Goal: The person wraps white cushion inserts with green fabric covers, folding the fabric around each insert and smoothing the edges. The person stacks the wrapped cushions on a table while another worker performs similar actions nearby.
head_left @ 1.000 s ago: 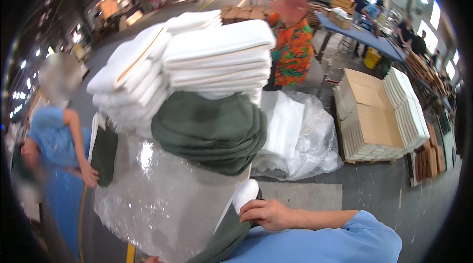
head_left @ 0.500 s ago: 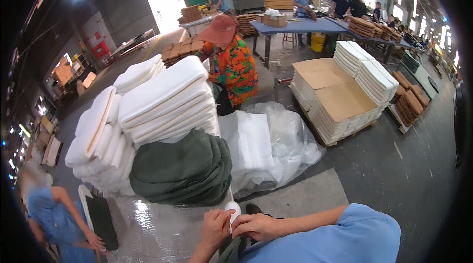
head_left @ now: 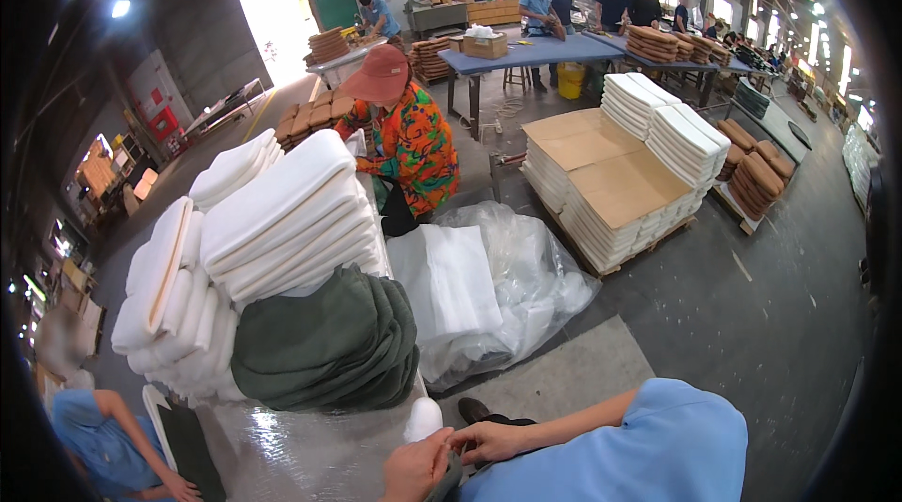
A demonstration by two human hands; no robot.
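Observation:
At the bottom edge, my left hand is closed on a dark green fabric cover, most of which lies below the picture. Fingers of my right hand pinch the same cover beside it, the two hands nearly touching. A rounded white padding end pokes up just beyond my left hand, by the table edge. Ahead on the plastic-covered table lies a pile of dark green covers. Behind it rises a stack of folded white padding, with more white padding to its left.
At lower left a co-worker in blue handles a dark green and white piece. Beyond the table is a person in a red cap. A clear plastic bag of white padding rests on the floor, near a pallet stack with cardboard.
The view has shifted, so the surroundings sit further left. My hands have moved down a little and more of the white padding end shows above them. The lower-left co-worker's hand has lowered.

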